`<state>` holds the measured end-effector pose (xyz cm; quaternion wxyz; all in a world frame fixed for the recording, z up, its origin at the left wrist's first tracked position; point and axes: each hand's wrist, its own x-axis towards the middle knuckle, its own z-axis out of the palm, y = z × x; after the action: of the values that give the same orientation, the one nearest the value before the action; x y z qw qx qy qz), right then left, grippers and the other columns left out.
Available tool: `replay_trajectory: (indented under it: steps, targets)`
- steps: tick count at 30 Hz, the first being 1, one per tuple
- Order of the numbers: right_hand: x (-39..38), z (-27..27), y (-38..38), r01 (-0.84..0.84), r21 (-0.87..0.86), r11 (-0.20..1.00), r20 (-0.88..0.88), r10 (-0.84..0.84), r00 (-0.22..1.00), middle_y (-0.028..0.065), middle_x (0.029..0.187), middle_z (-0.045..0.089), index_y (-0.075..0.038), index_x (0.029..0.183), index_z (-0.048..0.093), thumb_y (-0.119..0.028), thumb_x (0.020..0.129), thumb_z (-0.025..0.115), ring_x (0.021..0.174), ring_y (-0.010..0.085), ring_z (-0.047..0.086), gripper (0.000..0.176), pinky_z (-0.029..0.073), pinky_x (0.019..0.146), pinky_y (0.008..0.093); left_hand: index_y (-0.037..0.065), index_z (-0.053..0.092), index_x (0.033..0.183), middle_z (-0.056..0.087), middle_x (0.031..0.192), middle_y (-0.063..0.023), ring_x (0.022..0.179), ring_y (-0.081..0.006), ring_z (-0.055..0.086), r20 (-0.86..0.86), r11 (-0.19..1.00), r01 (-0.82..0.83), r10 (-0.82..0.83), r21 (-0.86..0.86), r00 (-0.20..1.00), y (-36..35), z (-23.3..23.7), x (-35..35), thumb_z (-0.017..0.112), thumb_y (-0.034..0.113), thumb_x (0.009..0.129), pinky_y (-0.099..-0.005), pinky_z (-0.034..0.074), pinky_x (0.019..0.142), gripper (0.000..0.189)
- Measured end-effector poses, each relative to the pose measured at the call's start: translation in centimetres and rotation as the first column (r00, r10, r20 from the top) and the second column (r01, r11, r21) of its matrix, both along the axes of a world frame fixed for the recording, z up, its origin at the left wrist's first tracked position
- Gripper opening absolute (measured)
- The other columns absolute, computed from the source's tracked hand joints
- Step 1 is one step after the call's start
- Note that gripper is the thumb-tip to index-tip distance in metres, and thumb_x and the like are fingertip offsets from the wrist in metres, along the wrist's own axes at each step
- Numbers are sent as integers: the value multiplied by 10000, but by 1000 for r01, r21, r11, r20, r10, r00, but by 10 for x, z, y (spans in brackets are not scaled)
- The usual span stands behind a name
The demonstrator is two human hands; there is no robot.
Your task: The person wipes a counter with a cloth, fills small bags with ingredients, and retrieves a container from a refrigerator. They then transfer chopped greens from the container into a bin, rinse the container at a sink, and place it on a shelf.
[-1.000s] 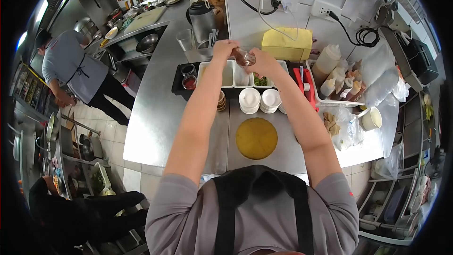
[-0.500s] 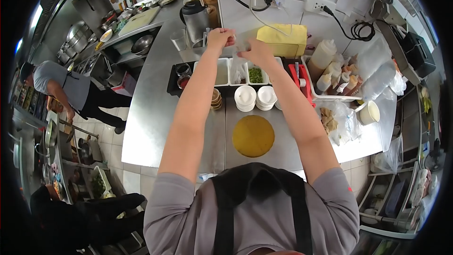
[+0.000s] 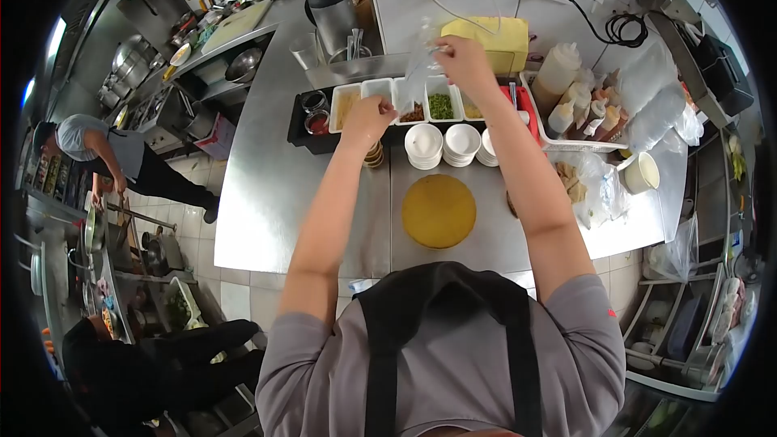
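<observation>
A clear plastic bag (image 3: 416, 79) hangs over the black tray of white tubs. My right hand (image 3: 463, 63) pinches it near its top, in front of the yellow box. Lower and to the left, my left hand (image 3: 369, 120) has its fingers closed at the bag's bottom corner. Below the bag, one tub holds brown bits (image 3: 413, 112). Beside it is a tub of chopped greens (image 3: 440, 106). A tub with pale contents (image 3: 346, 103) lies left of my left hand. Stacks of small white dishes (image 3: 423, 143) stand in front of the tray.
A round yellow board (image 3: 439, 211) lies on the steel counter (image 3: 267, 194). A basket of sauce bottles (image 3: 571, 105) and a white cup (image 3: 639, 173) stand right. A steel jug (image 3: 333, 24) is at the back. At left, a person (image 3: 105, 150) works by the stove.
My left hand has come down toward the tubs while my right hand has risen with the bag. The bag is now lifted off the tubs, showing the brown bits. The view has shifted slightly.
</observation>
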<state>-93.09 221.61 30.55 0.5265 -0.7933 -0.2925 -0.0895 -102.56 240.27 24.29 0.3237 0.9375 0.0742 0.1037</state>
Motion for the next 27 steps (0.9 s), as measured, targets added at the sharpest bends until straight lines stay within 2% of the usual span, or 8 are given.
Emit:
replay_trajectory:
  steps: [3, 13, 17, 21, 23, 25, 26, 27]
  targets:
    - [-10, -3, -48, 116, 175, 978, -105, -99, 990, 56, 657, 579, 31, 1028, 605, -96, 824, 591, 502, 87, 527, 240, 433, 442, 250, 22, 641, 878, 648, 810, -117, 763, -210, 620, 59, 1000, 17, -17, 5, 998, 3, -2, -15, 656, 207, 752, -322, 467, 695, 225]
    - [-111, -99, -337, 432, 712, 553, -406, -178, 896, 42, 926, 564, -3, 1138, 539, -65, 913, 477, 625, 118, 485, 241, 421, 562, 258, 9, 622, 937, 589, 760, -70, 686, -132, 542, 5, 875, 454, -460, -168, 888, -104, 39, -53, 654, 166, 782, -268, 446, 636, 223]
    - [-147, -147, -389, 591, 727, 350, -461, -389, 798, 78, 895, 551, -3, 1106, 521, -88, 913, 480, 628, 151, 514, 215, 443, 574, 278, 34, 612, 933, 591, 893, -101, 803, -212, 572, -30, 463, 881, -883, 100, 468, -188, 10, -31, 598, 105, 770, -312, 459, 715, 178]
    - [-155, -185, -391, 791, 583, 187, -556, -618, 556, 118, 838, 557, 16, 1066, 521, -94, 884, 492, 576, 169, 550, 215, 484, 474, 304, 75, 618, 931, 575, 985, -69, 917, -206, 540, -119, 260, 818, -922, 513, 368, -253, -31, -3, 568, 77, 758, -314, 433, 788, 179]
    - [-148, -198, -388, 875, 459, 155, -539, -734, 413, 132, 836, 566, 34, 1080, 513, -141, 860, 528, 557, 173, 561, 281, 476, 445, 288, 114, 620, 906, 555, 1008, -31, 980, -172, 497, -165, 73, 560, -917, 825, 362, -270, -49, 11, 556, 87, 749, -304, 392, 837, 171]
    - [-141, -212, -402, 933, 12, 361, -476, -818, 323, 159, 811, 574, 73, 1135, 476, -189, 829, 572, 632, 250, 588, 413, 509, 562, 344, 132, 624, 889, 553, 985, -13, 1003, -167, 482, -150, 58, 513, -922, 856, 356, -280, -65, 25, 562, 112, 746, -312, 364, 866, 158]
    - [-136, -215, -409, 896, -330, 297, -121, -955, 271, 208, 945, 557, 68, 1174, 475, -211, 797, 597, 782, 329, 578, 484, 487, 717, 408, 143, 634, 853, 557, 971, -7, 989, -166, 486, -187, 20, 504, -915, 863, 357, -283, -64, 29, 556, 125, 752, -317, 368, 858, 129]
    - [-135, -221, -413, 898, -325, 295, -130, -955, 266, 208, 945, 557, 68, 1174, 475, -211, 797, 597, 782, 329, 578, 484, 487, 717, 408, 155, 644, 816, 561, 957, -1, 975, -165, 491, -224, -19, 494, -906, 869, 359, -285, -64, 32, 550, 139, 758, -322, 371, 849, 112]
